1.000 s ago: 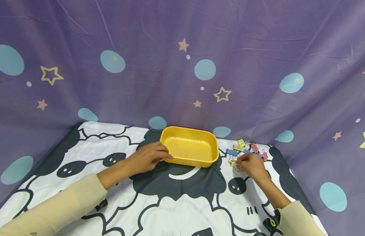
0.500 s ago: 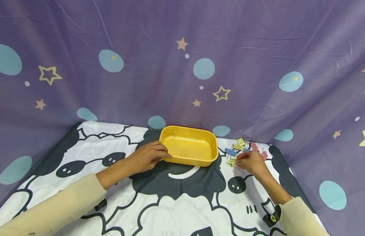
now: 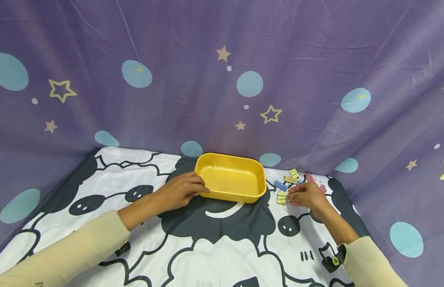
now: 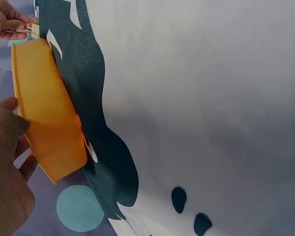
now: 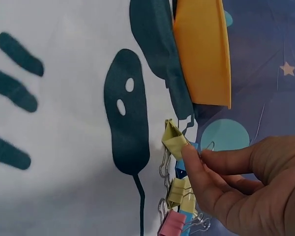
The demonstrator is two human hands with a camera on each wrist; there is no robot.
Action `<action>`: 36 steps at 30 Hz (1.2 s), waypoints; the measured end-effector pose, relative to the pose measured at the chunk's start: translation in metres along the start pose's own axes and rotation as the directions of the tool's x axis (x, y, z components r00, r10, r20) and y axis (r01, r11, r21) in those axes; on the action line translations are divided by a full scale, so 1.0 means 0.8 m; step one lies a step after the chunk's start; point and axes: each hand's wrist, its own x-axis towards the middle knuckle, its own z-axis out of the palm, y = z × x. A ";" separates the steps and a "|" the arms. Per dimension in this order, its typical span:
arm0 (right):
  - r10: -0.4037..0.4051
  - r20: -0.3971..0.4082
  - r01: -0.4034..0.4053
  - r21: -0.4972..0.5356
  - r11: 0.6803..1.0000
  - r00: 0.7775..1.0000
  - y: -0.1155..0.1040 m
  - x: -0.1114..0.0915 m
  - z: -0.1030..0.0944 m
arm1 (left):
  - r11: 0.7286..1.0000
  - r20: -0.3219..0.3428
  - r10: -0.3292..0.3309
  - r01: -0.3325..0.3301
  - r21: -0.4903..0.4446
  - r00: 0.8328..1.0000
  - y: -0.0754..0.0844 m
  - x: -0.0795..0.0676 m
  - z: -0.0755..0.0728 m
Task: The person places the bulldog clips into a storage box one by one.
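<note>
A yellow binder clip (image 5: 175,141) is jutting from the thumb and finger of the right hand (image 3: 308,196), which are pinching its end, right of the yellow tray (image 3: 229,197) and outside it. Other binder clips (image 5: 172,223) are lying just beside. The left hand (image 3: 180,190) is gripping the tray's near-left rim; the tray's glossy floor is showing.

Person wears plain cream long sleeves. L sleeve (image 3: 74,248) w/ sm. dark angular mark (image 3: 38,284); R sleeve (image 3: 370,263) same colour. Blk R-wrist unit (image 3: 328,263), toward worktop's (image 3: 211,265) R edge, w/ yellow-green bit (image 3: 336,261). Blk L-wrist unit (image 3: 123,249) mostly hidden.
</note>
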 end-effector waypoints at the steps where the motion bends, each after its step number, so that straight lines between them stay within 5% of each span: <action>1: 0.012 0.014 -0.013 0.031 0.999 1.000 0.001 0.001 -0.002 | 1.000 -0.001 0.000 0.000 0.000 1.000 0.000 0.000 0.000; 10: 0.115 0.098 -0.133 0.206 0.970 0.989 0.011 0.009 -0.013 | 1.000 0.004 -0.012 0.012 -0.014 1.000 0.000 0.002 0.002; 22: 0.107 0.125 -0.129 0.185 0.974 0.986 0.005 0.015 -0.023 | 0.999 0.010 -0.036 0.036 -0.011 0.999 0.001 0.002 0.000; 36: 0.102 0.160 -0.134 0.207 0.969 0.982 -0.003 0.018 -0.029 | 0.999 -0.023 0.033 -0.032 0.010 0.999 -0.008 -0.002 0.004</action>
